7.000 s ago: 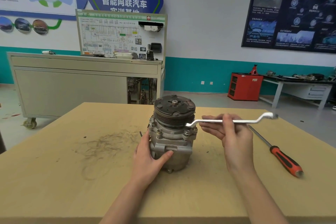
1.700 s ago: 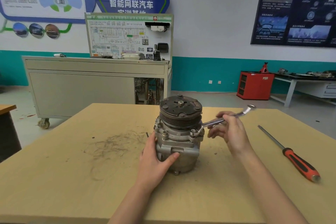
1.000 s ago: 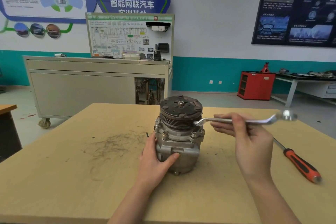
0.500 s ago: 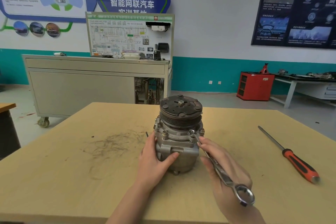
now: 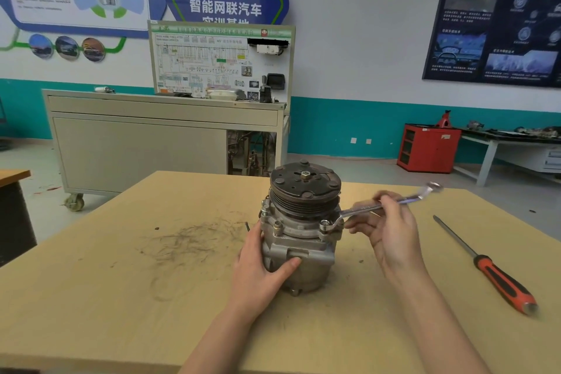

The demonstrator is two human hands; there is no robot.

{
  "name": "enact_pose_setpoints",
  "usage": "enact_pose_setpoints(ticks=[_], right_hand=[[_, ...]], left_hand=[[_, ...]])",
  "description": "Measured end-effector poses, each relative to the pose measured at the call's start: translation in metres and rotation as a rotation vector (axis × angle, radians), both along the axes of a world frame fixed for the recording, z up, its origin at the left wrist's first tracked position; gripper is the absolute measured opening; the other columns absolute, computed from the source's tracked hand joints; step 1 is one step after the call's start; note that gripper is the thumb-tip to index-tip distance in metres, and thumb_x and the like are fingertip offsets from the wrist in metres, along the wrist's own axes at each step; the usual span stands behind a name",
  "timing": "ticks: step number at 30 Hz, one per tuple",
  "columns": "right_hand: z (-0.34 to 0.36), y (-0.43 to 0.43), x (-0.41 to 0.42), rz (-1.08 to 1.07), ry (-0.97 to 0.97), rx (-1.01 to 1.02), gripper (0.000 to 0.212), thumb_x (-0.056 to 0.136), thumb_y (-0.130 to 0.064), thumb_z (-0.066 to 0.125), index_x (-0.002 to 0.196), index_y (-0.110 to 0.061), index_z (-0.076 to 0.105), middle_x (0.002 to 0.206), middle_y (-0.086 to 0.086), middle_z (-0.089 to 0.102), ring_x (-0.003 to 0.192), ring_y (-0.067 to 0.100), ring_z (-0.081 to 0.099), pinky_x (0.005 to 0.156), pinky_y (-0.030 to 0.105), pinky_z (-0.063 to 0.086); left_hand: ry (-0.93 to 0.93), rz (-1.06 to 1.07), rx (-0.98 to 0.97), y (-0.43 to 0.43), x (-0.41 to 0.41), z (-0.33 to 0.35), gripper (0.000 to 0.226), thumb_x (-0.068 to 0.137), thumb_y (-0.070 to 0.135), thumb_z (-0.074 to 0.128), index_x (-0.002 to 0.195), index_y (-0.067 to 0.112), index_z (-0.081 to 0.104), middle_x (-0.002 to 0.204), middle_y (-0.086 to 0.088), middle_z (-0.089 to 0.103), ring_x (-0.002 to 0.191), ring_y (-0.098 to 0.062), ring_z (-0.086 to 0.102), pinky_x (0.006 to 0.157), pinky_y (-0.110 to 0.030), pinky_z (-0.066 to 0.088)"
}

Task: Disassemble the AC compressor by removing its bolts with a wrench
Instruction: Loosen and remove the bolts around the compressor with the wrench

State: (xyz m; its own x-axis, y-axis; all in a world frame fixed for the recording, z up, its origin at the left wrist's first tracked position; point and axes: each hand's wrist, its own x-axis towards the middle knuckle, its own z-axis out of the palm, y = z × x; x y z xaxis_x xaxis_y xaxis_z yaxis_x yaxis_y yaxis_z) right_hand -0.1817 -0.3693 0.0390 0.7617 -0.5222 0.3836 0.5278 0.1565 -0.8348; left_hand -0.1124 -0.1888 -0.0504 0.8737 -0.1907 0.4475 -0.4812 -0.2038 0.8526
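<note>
Grey-metal AC compressor standing pulley-up, mid tabletop. Left hand wrapped round the lower housing, thumb across the front, probably bracing against the turning force. Ring end of wrench seated over the front-right flange bolt, shank angled up to the right. Right hand fingers curled on the mid-shank, gripping it for leverage. Other flange bolts in place, so early in the job, by the look. Orange-handled screwdriver lying well apart, right.
</note>
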Motion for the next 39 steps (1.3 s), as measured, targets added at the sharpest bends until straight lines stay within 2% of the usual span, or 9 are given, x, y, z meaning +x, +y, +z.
enact_pose_setpoints(ticks=[5, 10, 14, 20, 23, 27, 31, 34, 39], right_hand=[[0.018, -0.019, 0.023, 0.162, 0.196, -0.116, 0.030, 0.103, -0.015, 0.030, 0.082, -0.007, 0.049, 0.066, 0.013, 0.057, 0.043, 0.015, 0.050, 0.037, 0.020, 0.036], [0.017, -0.010, -0.001, 0.164, -0.078, 0.129, 0.035, 0.102, -0.020, 0.034, 0.077, -0.007, 0.054, 0.073, 0.011, 0.070, 0.060, 0.018, 0.066, 0.053, 0.023, 0.053], [0.006, 0.011, -0.027, -0.169, -0.199, -0.187, 0.029, 0.099, -0.026, 0.041, 0.086, -0.007, 0.058, 0.084, 0.009, 0.073, 0.071, 0.024, 0.071, 0.062, 0.024, 0.057], [-0.015, 0.037, -0.048, -0.510, -0.380, -0.827, 0.029, 0.098, -0.042, 0.043, 0.097, -0.019, 0.062, 0.093, -0.008, 0.071, 0.079, 0.010, 0.072, 0.066, 0.036, 0.059], [-0.031, 0.046, -0.050, -0.508, -0.355, -0.807, 0.031, 0.098, -0.047, 0.043, 0.101, -0.024, 0.063, 0.102, -0.011, 0.070, 0.089, 0.013, 0.071, 0.073, 0.039, 0.058], [-0.051, 0.052, -0.048, -0.496, -0.470, -0.827, 0.021, 0.100, -0.033, 0.045, 0.101, -0.018, 0.059, 0.111, -0.005, 0.065, 0.103, 0.012, 0.066, 0.086, 0.026, 0.053], [-0.043, 0.053, -0.039, -0.251, -0.444, -0.380, 0.022, 0.095, -0.020, 0.039, 0.090, -0.031, 0.057, 0.098, -0.001, 0.068, 0.078, 0.022, 0.070, 0.072, 0.027, 0.057], [-0.024, 0.034, -0.026, -0.137, -0.294, 0.026, 0.026, 0.100, -0.005, 0.027, 0.084, -0.012, 0.046, 0.075, 0.011, 0.069, 0.056, 0.027, 0.067, 0.053, 0.028, 0.056], [0.008, 0.008, 0.001, 0.094, 0.011, 0.282, 0.026, 0.102, -0.007, 0.026, 0.082, -0.009, 0.042, 0.059, 0.015, 0.065, 0.043, 0.020, 0.058, 0.039, 0.021, 0.045]], left_hand=[[0.003, 0.005, 0.008, 0.000, 0.000, 0.000, 0.097, 0.060, 0.070, 0.064, 0.143, 0.026, 0.038, 0.134, 0.012, 0.056, 0.127, -0.013, 0.051, 0.108, -0.050, 0.038], [-0.002, 0.007, 0.012, 0.000, 0.001, -0.001, 0.094, 0.060, 0.068, 0.064, 0.140, 0.027, 0.040, 0.131, 0.015, 0.057, 0.125, -0.014, 0.052, 0.107, -0.049, 0.039], [-0.004, 0.003, 0.014, 0.000, 0.002, -0.001, 0.088, 0.061, 0.067, 0.065, 0.138, 0.030, 0.042, 0.126, 0.022, 0.057, 0.123, -0.012, 0.053, 0.105, -0.049, 0.041], [-0.008, 0.000, 0.012, 0.000, 0.001, 0.000, 0.093, 0.060, 0.067, 0.065, 0.140, 0.026, 0.041, 0.129, 0.013, 0.058, 0.125, -0.016, 0.052, 0.106, -0.050, 0.039], [-0.006, 0.002, 0.013, 0.000, 0.001, 0.000, 0.093, 0.060, 0.068, 0.064, 0.140, 0.026, 0.041, 0.129, 0.014, 0.058, 0.125, -0.016, 0.052, 0.106, -0.050, 0.040], [-0.015, 0.006, 0.014, 0.000, 0.000, 0.000, 0.093, 0.060, 0.068, 0.063, 0.140, 0.027, 0.041, 0.129, 0.016, 0.057, 0.125, -0.015, 0.052, 0.106, -0.049, 0.039], [-0.015, 0.006, 0.022, 0.000, 0.000, 0.001, 0.093, 0.060, 0.068, 0.063, 0.141, 0.028, 0.040, 0.127, 0.019, 0.056, 0.124, -0.014, 0.051, 0.107, -0.049, 0.039], [-0.008, -0.001, 0.017, 0.001, 0.001, 0.000, 0.092, 0.060, 0.068, 0.063, 0.140, 0.029, 0.040, 0.128, 0.018, 0.057, 0.124, -0.014, 0.052, 0.107, -0.049, 0.039], [0.006, -0.005, 0.010, 0.000, 0.001, 0.000, 0.097, 0.059, 0.069, 0.063, 0.143, 0.027, 0.038, 0.131, 0.016, 0.056, 0.126, -0.014, 0.050, 0.108, -0.049, 0.037]])
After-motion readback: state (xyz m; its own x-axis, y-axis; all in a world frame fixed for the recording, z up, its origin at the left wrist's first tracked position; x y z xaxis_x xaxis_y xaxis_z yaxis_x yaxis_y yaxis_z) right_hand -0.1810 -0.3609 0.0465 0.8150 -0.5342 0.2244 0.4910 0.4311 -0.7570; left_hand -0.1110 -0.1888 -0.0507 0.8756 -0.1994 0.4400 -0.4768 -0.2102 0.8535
